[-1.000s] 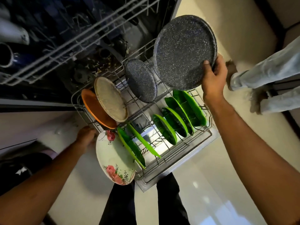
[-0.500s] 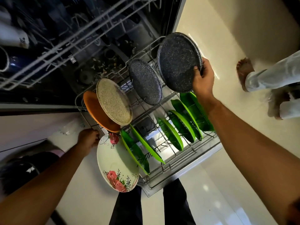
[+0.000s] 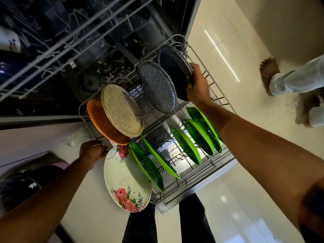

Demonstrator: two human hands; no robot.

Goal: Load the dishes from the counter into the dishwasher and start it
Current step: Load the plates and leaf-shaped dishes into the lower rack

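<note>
My right hand (image 3: 197,85) grips the rim of a dark speckled plate (image 3: 172,67), held upright at the back right of the pulled-out lower rack (image 3: 210,174). A second dark speckled plate (image 3: 157,88) stands just left of it. A beige speckled plate (image 3: 121,109) and an orange plate (image 3: 101,123) stand at the rack's left. Several green plates (image 3: 192,139) fill the front rows. My left hand (image 3: 92,152) pinches the top edge of a white floral plate (image 3: 124,179) beside the rack's left front corner.
The upper rack (image 3: 57,42) is pulled out overhead on the left, with cups on it. The dishwasher tub (image 3: 108,67) has debris on its floor. Another person's bare feet and pale trousers (image 3: 289,85) stand on the tiled floor at right. My legs (image 3: 191,221) are below the rack.
My right hand has lowered the dark speckled plate from above the rack down into the back right slots. The left hand keeps holding the floral plate in about the same place.
</note>
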